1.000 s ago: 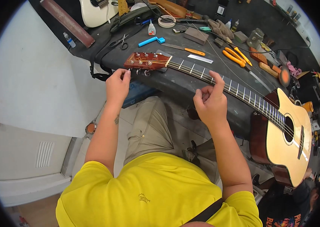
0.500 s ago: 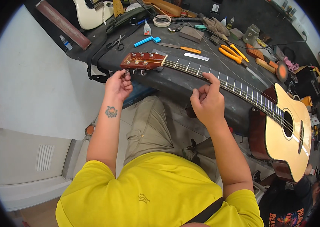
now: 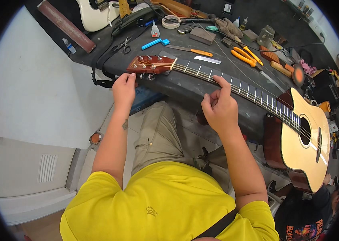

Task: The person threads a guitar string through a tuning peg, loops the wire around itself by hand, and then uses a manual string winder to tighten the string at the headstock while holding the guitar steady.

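An acoustic guitar (image 3: 294,150) with a pale top and dark neck lies strings up across the bench edge, its body at the right. Its reddish-brown headstock (image 3: 152,63) points left. At the headstock's near edge, the thumb and fingers of my left hand (image 3: 124,90) are pinched on a tuning peg, which they mostly cover. Over the fretboard (image 3: 246,89), the stretched index finger of my right hand (image 3: 222,108) touches the strings; the thumb stands apart and the other fingers curl in. That hand holds nothing.
Behind the neck lie a blue string winder (image 3: 155,43), an orange-handled knife (image 3: 199,52), a steel ruler (image 3: 207,60), scissors (image 3: 122,46) and orange pliers (image 3: 243,57). A white electric guitar (image 3: 94,18) lies far left. Another person (image 3: 302,213) is at the lower right.
My left hand has rolled at the wrist, so its back now faces up and the forearm tattoo has turned mostly out of sight. My right hand stays on the strings, almost unmoved.
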`<state>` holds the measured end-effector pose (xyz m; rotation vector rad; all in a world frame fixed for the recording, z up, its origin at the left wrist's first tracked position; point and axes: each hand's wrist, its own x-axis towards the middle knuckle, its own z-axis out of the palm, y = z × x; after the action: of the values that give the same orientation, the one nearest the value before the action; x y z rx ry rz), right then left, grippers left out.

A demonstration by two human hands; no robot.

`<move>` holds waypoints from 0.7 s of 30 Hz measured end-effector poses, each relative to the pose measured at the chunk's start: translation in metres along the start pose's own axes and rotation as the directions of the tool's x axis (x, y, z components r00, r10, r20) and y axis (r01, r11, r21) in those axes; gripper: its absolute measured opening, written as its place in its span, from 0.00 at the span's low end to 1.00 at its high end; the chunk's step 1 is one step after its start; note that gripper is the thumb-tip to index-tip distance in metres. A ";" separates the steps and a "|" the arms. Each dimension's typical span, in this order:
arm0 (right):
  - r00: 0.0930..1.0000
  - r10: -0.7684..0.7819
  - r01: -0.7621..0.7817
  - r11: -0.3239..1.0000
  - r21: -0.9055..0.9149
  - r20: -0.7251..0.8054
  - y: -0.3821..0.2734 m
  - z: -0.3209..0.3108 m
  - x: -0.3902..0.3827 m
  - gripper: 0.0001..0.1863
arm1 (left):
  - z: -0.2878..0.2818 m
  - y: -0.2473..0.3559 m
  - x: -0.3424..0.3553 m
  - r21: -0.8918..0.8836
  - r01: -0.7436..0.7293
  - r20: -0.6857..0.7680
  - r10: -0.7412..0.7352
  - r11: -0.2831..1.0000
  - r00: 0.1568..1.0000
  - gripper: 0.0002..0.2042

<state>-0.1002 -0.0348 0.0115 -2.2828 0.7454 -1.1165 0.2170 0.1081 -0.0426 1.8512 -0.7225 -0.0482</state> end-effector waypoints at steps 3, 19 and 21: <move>0.999 -0.023 0.023 1.000 0.007 -0.041 0.001 0.002 0.000 0.34 | -0.006 0.003 0.010 -0.493 0.470 0.251 -0.397 0.732 0.883 0.12; 0.998 -0.044 0.046 0.998 -0.041 0.040 -0.008 -0.023 -0.012 0.44 | 0.051 0.137 -0.066 0.294 -0.783 0.221 0.759 0.547 0.613 0.29; 0.997 -0.078 0.079 0.996 0.028 -0.021 -0.015 -0.041 -0.023 0.41 | 0.066 0.140 -0.079 0.316 -0.778 0.428 0.651 0.542 0.627 0.38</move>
<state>-0.1418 -0.0163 0.0303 -2.2976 0.6476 -1.1787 0.0651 0.0614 0.0275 1.8578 -1.8009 0.4868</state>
